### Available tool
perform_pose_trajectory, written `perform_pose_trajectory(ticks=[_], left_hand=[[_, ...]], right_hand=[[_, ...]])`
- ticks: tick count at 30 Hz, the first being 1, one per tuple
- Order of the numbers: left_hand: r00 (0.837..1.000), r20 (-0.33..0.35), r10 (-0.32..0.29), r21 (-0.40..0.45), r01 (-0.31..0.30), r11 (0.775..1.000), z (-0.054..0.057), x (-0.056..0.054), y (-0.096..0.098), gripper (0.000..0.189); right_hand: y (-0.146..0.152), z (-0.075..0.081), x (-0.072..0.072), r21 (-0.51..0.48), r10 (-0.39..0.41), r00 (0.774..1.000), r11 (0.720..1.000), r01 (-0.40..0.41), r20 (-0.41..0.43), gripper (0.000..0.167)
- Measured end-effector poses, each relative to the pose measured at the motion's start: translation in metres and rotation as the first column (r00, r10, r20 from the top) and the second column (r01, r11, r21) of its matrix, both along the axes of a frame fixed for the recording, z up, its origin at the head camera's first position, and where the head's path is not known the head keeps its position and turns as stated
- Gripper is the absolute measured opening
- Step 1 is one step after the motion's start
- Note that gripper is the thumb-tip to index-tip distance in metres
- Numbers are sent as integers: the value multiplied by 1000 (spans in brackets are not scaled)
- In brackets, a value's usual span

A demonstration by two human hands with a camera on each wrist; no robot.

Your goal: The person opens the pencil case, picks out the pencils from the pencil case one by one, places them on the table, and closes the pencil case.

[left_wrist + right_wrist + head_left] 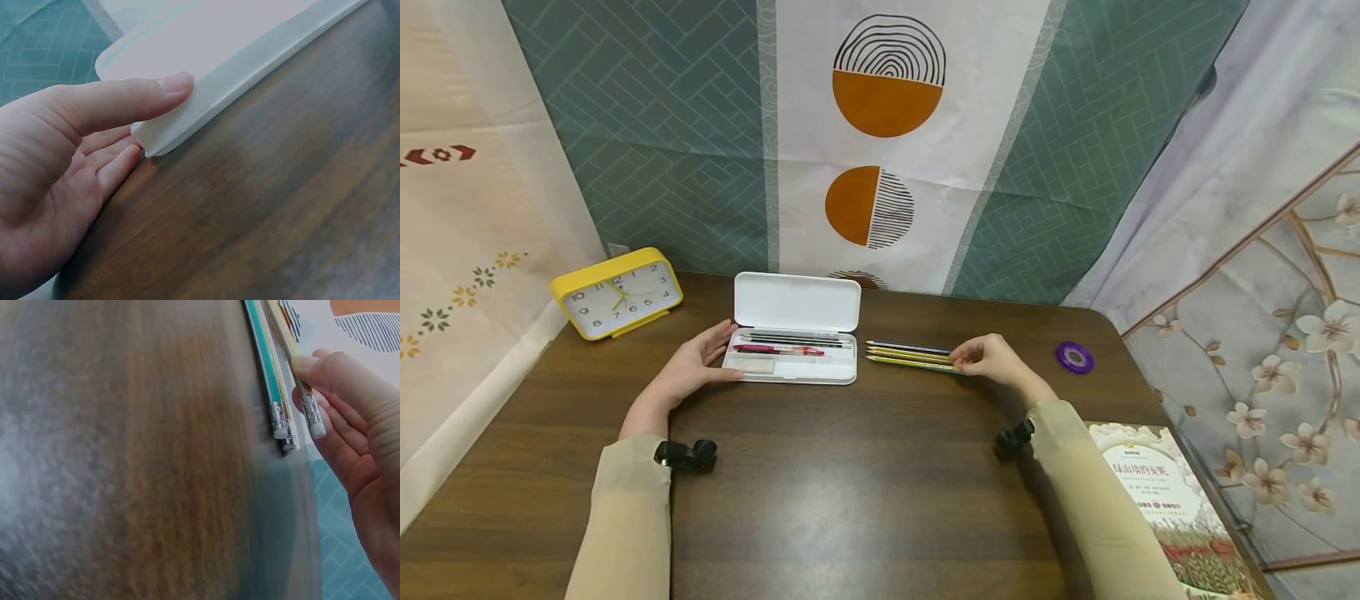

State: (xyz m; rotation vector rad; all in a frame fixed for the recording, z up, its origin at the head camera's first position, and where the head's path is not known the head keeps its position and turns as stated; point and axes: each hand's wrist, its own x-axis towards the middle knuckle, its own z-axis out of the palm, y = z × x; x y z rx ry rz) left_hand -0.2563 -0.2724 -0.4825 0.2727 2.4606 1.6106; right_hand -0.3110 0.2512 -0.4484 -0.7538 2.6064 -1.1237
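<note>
A white pencil case [820, 370] lies open on the table with its lid up. Inside are several dark pencils [797, 340], a red pen [778, 350] and a whitish block [754, 365]. My left hand [694, 360] grips the case's left end; in the left wrist view the thumb [150, 99] lies over the front corner and the fingers sit behind it. To the right of the case is a row of several pencils [902, 357]. My right hand [996, 363] pinches a yellowish pencil [310, 411] near its white eraser end, beside a teal pencil [263, 362].
A yellow alarm clock [617, 293] stands at the back left. A purple tape roll [1075, 357] lies right of my right hand. At the right front is a book [1150, 483], partly under my right sleeve. Patterned curtains [685, 150] hang behind the table.
</note>
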Motion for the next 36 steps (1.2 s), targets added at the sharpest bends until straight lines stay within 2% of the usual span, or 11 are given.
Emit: perform_pose_trajectory(ticks=[8,20,36], left_hand=[[1000,-8,-2,-4,2,1000,-2,1,-1,104],[1000,-4,0,-5,-1,1000,0,2,-2,105],[1000,-4,-4,-9,4,1000,1,1,0,105]], right_hand=[[0,-5,-2,28,28,998,999,-27,-53,14],[-2,-6,1,56,3,995,998,3,-101,11],[-3,-5,3,37,34,994,999,-30,-106,13]])
